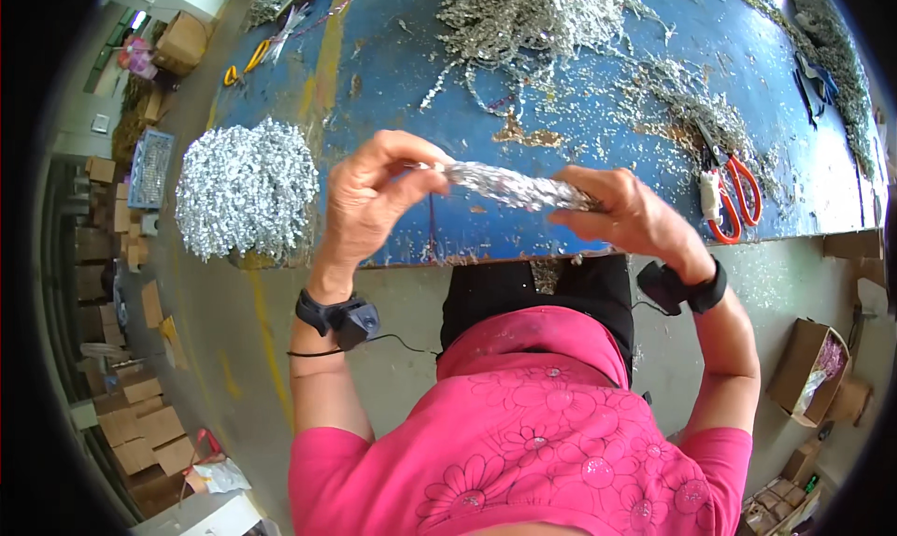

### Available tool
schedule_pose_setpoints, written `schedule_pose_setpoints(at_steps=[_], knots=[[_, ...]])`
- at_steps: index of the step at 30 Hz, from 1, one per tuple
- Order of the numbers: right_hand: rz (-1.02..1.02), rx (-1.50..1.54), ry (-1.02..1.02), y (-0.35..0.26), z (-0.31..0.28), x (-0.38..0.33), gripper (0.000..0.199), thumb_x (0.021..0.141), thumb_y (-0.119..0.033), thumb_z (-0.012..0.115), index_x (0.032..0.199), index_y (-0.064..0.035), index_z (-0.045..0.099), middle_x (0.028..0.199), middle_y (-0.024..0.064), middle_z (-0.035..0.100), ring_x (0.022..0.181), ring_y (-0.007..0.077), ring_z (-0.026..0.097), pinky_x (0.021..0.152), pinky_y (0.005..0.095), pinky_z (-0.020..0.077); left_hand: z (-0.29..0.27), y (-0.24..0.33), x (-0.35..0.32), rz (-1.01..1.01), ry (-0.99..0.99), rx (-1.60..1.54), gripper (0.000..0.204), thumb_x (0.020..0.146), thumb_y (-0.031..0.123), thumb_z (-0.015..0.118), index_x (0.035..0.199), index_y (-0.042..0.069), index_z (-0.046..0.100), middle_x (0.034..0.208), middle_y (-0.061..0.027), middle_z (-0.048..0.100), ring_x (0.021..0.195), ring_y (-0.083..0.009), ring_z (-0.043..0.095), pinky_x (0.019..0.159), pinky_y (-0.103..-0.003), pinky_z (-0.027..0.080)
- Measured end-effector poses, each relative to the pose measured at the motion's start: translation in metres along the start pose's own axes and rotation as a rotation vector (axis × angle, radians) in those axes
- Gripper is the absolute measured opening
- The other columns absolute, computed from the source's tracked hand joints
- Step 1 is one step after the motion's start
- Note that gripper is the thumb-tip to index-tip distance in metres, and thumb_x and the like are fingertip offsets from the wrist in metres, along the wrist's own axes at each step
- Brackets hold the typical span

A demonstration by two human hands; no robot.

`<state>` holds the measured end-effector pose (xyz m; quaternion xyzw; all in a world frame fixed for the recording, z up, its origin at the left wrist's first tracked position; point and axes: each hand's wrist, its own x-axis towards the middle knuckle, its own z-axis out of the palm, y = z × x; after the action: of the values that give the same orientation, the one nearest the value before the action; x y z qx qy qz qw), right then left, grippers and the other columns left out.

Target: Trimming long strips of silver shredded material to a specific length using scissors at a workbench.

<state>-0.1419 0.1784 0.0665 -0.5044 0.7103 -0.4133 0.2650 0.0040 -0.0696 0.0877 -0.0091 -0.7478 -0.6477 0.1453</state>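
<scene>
A bundle of silver tinsel (519,188) stretches between my two hands above the front edge of the blue table (392,101). My left hand (378,195) pinches the bundle's left end between thumb and fingertips. Wrapped round the right end is my right hand (621,209), its thumb below and fingers above. On the table to my left lies a thick heap of silver tinsel (248,190). Farther back in the middle is a larger loose pile of silver tinsel strands (533,22). A thin dark red strand (432,228) lies near the left hand.
Orange-handled scissors (733,195) lie near the right front of the table, beside tinsel scraps (701,106). Yellow-handled scissors (248,64) are at the far left. Blue-handled tools (815,87) sit at the far right. Cardboard boxes (140,428) stand on the floor left; an open carton (808,372) stands right.
</scene>
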Motion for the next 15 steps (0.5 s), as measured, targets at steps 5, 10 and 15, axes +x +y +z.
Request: schedule_pose_setpoints(at_steps=[5,10,15], knots=[[0.398,0.289,-0.165,0.022,-0.024,-0.031,0.039,0.093,-0.025,0.063,0.126,-0.0059,0.057,0.072,0.004,0.06,0.063,0.009,0.055,0.053,0.0277,0.0453,-0.017,-0.043,-0.029,-0.086,0.078,0.075,0.018,0.082,-0.009,0.067,0.096,0.002,0.067,0.101,-0.0065,0.069,0.09,-0.012,0.064,0.079,-0.024,0.054],[0.28,-0.049,0.058,0.038,0.005,-0.044,0.033,0.09,-0.016,0.062,0.123,-0.0094,0.061,0.091,0.0076,0.062,0.078,0.0181,0.058,0.065,0.0309,0.0459,-0.007,-0.065,-0.044,0.053,0.104,0.409,0.017,0.078,-0.009,0.069,0.089,0.003,0.068,0.1,-0.0073,0.068,0.091,-0.0164,0.066,0.077,-0.027,0.054],[0.106,-0.596,0.202,0.028,0.017,-0.051,0.05,0.079,-0.017,0.072,0.127,-0.0108,0.057,0.123,0.0108,0.054,0.11,0.0297,0.054,0.091,0.0383,0.0433,-0.001,-0.072,-0.048,0.13,0.032,0.663,0.018,0.076,-0.008,0.07,0.09,0.005,0.067,0.098,-0.0061,0.068,0.09,-0.0215,0.065,0.074,-0.031,0.054]])
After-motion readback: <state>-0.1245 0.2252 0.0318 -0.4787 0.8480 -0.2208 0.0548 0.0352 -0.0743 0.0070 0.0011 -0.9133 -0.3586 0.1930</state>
